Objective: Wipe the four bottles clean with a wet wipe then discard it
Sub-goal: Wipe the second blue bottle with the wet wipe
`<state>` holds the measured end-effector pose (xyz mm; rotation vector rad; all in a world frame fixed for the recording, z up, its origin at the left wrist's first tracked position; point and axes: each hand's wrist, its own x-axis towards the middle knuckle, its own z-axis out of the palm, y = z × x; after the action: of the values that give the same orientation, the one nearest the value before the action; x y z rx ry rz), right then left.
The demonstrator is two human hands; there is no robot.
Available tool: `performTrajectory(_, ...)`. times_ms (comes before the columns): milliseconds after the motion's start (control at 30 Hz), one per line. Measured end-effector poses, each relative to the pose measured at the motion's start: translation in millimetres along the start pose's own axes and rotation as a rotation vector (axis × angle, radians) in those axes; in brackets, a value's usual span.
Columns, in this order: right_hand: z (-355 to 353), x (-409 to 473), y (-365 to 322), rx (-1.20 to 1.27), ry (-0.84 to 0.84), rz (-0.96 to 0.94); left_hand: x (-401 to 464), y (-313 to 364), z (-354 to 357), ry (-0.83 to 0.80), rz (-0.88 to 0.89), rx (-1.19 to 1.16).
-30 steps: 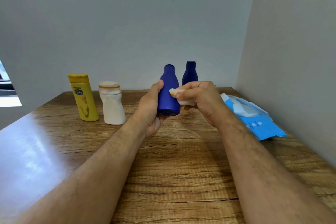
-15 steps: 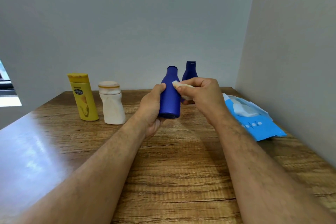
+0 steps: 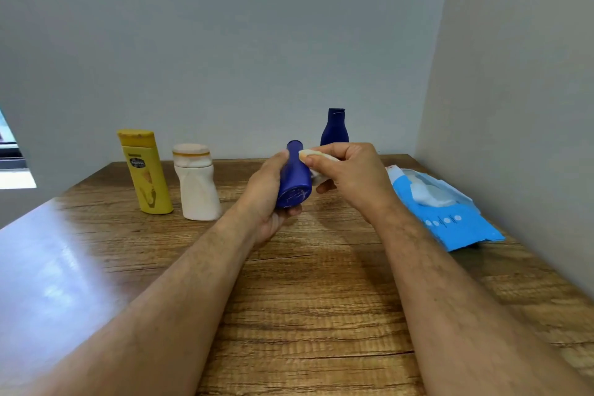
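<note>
My left hand [image 3: 268, 194] grips a blue bottle [image 3: 294, 178] above the table, tilted so its base faces me. My right hand [image 3: 348, 175] presses a folded white wet wipe [image 3: 316, 159] against the bottle's neck and right side. A second, darker blue bottle [image 3: 334, 127] stands upright behind my hands, its lower part hidden. A yellow bottle [image 3: 146, 172] and a white bottle [image 3: 196, 182] stand upright side by side at the left back of the wooden table [image 3: 308, 299].
A blue pack of wet wipes [image 3: 446, 212] lies open at the right, close to the side wall [image 3: 520, 106]. The back wall runs just behind the bottles. A window strip shows at the far left edge.
The held blue bottle has tipped further, its base now turned towards me. My right hand has slid the wipe up from the body to the neck. The other bottles have not moved.
</note>
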<state>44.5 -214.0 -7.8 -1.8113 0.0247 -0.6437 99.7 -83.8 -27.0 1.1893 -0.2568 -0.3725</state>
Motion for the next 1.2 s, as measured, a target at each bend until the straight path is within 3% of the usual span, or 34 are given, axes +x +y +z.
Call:
performTrajectory(233,-4,-1,-4,0.205,-0.218,0.086,3,4,-7,-0.019,-0.003,-0.134)
performTrajectory(500,-8,8,3,0.119,0.227,-0.028,-9,10,-7,-0.271,-0.004,0.026)
performTrajectory(600,-10,7,2,0.116,0.173,-0.041,-11,13,-9,-0.287,0.02,0.049)
performTrajectory(733,-9,2,-2,0.214,-0.094,0.048,-15,11,-6,-0.267,0.098,0.08)
performTrajectory(800,-5,0,-3,0.186,-0.149,0.061,-12,7,-6,-0.241,0.089,0.013)
performTrajectory(1033,-1,7,4,0.121,0.102,-0.021,-9,5,-9,-0.345,-0.062,0.162)
performTrajectory(1100,-3,9,7,0.097,0.109,-0.023,-10,5,-8,-0.358,-0.093,0.15)
performTrajectory(1200,-4,9,9,0.07,0.075,-0.021,-10,8,-11,-0.255,-0.098,0.082)
